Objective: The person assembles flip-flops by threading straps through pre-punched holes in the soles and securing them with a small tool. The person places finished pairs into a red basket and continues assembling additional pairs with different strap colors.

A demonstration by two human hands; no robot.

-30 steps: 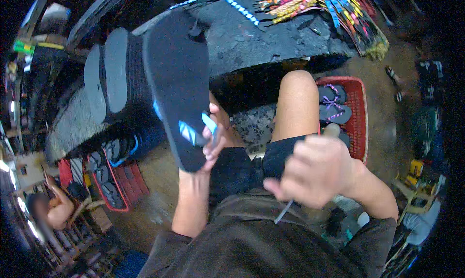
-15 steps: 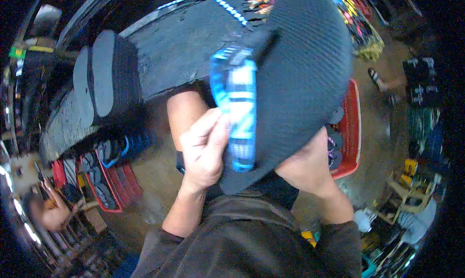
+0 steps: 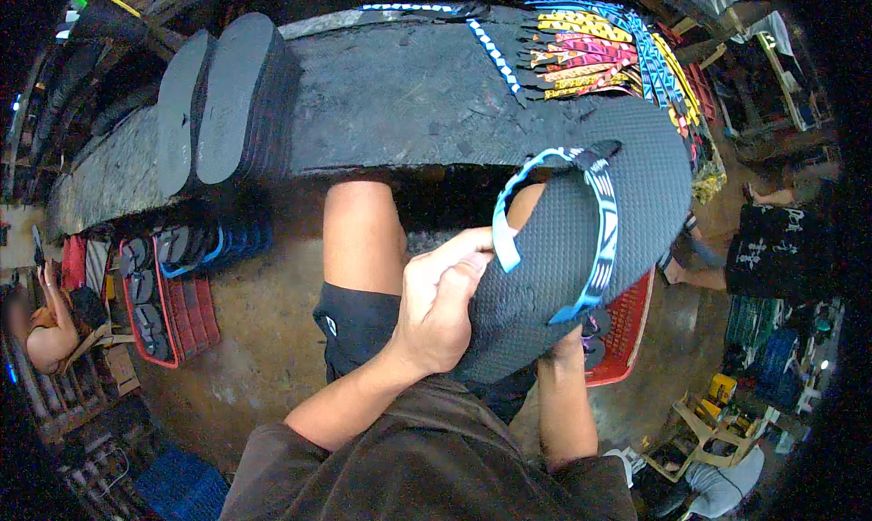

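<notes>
A large black flip-flop sole [image 3: 554, 230] with a ribbed surface is tilted in front of me. A blue, white and black patterned strap [image 3: 605, 235] is fixed at its toe end. The strap's right leg reaches the sole's right edge, while its left leg curls up loose. My left hand [image 3: 438, 303] is closed, thumb and index finger pinching at that loose leg near its end. From below, my right hand [image 3: 565, 353] grips the lower right edge of the sole; most of its fingers are hidden beneath it.
Stacked dark soles [image 3: 238, 103] stand left on a black-topped bench [image 3: 391, 94]. Colourful straps [image 3: 590, 53] lie at its far right. A red crate [image 3: 627, 339] with flip-flops is right of my legs, another red crate [image 3: 191, 317] left. Other people sit at both sides.
The flip-flop has swung right and tilted, so its ribbed face shows more. The strap has opened into a wide loop. My left hand has moved right with its loose leg.
</notes>
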